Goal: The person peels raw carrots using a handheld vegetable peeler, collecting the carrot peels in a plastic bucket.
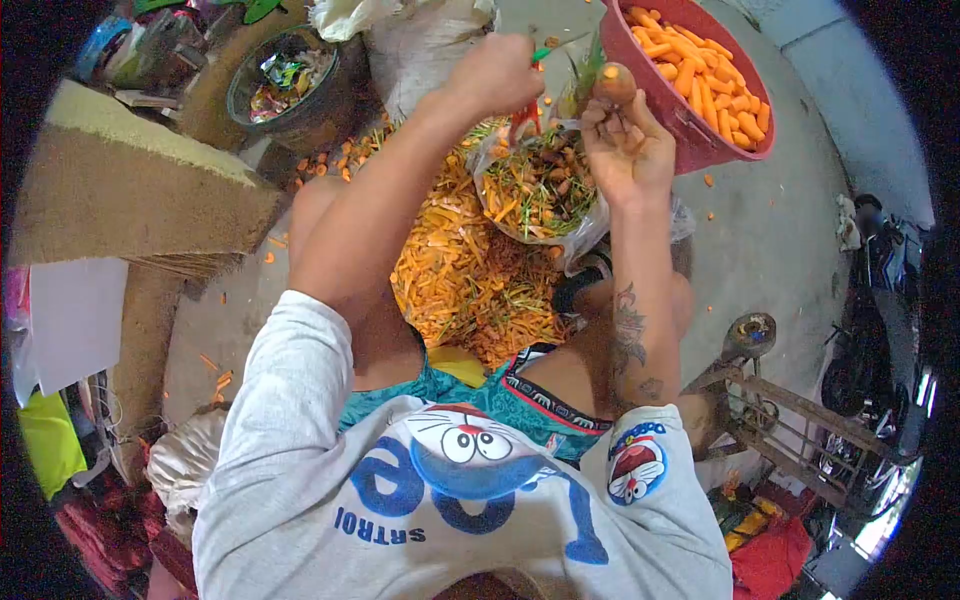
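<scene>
My left hand (490,78) is closed around the green handle of a knife (541,54), whose thin blade points right toward the carrot. Something red-orange (525,118) shows just below that hand; I cannot make out what it is. Palm up, my right hand (630,145) grips a brownish, unpeeled carrot (615,86), its pale orange end showing. Green leaves (583,80) stand beside the carrot. Beneath the hands sits a clear plastic bag (490,205) of carrot ends and green stems. A big heap of orange peelings (440,265) spreads between my legs.
A red tub (690,130) of peeled carrots stands at the upper right. At the upper left are a dark bin (245,115) with wrappers and a whitish sack (410,60). A metal rack (800,420) stands at the right. Carrot scraps dot the concrete floor (770,225).
</scene>
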A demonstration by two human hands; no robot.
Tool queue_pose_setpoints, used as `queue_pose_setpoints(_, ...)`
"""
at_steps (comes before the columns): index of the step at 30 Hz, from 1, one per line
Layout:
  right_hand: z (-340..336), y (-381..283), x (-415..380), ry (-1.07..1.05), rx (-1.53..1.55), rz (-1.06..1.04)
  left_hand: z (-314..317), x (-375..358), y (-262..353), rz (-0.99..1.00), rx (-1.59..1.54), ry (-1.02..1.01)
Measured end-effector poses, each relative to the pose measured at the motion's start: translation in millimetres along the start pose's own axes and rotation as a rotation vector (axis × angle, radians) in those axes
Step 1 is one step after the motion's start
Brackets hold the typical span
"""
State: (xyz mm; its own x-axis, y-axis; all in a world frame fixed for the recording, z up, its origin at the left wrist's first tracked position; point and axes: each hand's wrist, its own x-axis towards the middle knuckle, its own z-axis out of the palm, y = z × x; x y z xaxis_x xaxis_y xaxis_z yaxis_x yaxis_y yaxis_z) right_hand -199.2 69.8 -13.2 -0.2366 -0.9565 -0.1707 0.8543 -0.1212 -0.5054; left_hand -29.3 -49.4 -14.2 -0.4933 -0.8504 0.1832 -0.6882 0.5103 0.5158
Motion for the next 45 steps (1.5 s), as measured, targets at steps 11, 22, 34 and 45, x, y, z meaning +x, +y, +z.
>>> queue_pose_setpoints(11,13,-10,-18,-0.033,-0.357,0.000,-26,-11,10,0.044,-1.146,0.067)
queue_pose_setpoints(22,17,-10,-41,-0.375,-0.238,0.200,-25,-12,17,-0.147,-0.989,0.318)
queue_pose_setpoints(34,30,-9,-46,0.093,-0.440,0.010,-21,-12,30,0.261,-0.915,0.387)
queue_pose_setpoints(45,44,-10,-52,-0.008,-0.354,0.102,-19,-36,41,0.210,-1.126,0.188)
